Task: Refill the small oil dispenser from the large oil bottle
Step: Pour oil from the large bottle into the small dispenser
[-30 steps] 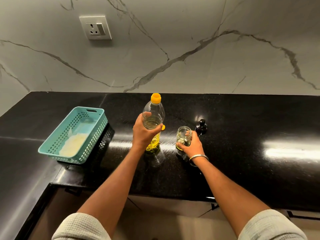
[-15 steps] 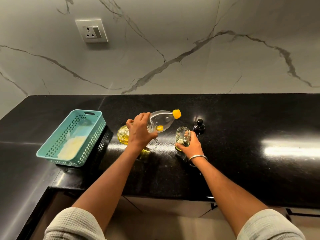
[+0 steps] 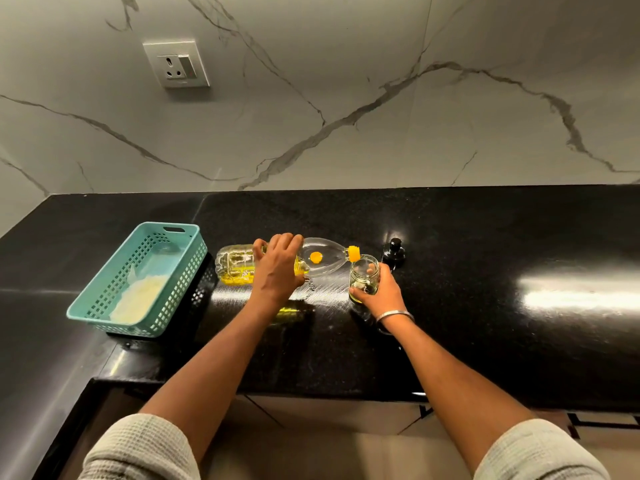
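Note:
My left hand [image 3: 277, 268] grips the large clear oil bottle [image 3: 239, 266] around its middle. The bottle lies almost level above the black counter, yellow oil pooled in its lower half, its yellow neck at the rim of the small glass dispenser [image 3: 363, 277]. My right hand [image 3: 379, 289] holds the dispenser from the right side as it stands upright on the counter; a little oil shows at its bottom. The dispenser's black pump top [image 3: 394, 252] stands on the counter just behind and to the right.
A teal plastic basket [image 3: 104, 311] with a pale cloth inside sits at the left on the black counter [image 3: 485, 341]. A marble wall with a power socket [image 3: 176, 64] rises behind. The counter's front edge runs across below my forearms.
The bottle went from upright to lying nearly level, its neck swinging right and down to the dispenser's rim. My right hand stayed on the dispenser.

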`<state>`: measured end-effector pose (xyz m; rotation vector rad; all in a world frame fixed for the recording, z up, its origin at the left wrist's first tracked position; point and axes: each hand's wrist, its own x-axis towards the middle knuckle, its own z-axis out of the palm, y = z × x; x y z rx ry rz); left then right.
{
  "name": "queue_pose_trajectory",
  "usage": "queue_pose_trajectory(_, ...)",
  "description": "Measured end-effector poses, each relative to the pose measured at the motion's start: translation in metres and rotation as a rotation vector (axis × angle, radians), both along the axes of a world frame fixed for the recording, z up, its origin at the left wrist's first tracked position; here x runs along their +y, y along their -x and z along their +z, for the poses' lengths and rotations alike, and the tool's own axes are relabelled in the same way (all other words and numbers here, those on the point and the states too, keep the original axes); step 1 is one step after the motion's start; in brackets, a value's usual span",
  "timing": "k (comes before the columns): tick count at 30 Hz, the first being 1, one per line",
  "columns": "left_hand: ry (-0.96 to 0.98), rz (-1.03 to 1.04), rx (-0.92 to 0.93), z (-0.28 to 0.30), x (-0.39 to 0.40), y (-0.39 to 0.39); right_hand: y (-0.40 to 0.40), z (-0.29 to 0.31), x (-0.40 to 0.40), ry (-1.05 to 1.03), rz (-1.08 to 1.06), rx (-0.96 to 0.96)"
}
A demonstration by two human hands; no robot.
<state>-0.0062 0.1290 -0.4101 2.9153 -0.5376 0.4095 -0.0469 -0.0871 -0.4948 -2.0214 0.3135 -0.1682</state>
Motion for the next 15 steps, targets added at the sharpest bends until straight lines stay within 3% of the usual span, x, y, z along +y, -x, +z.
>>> queue_pose_trajectory(15, -0.07, -0.012, -0.032, 0.0036, -0.0045, -0.0017, 0.0009, -0.0008, -0.0012, -0.004, 0.004, 0.006)
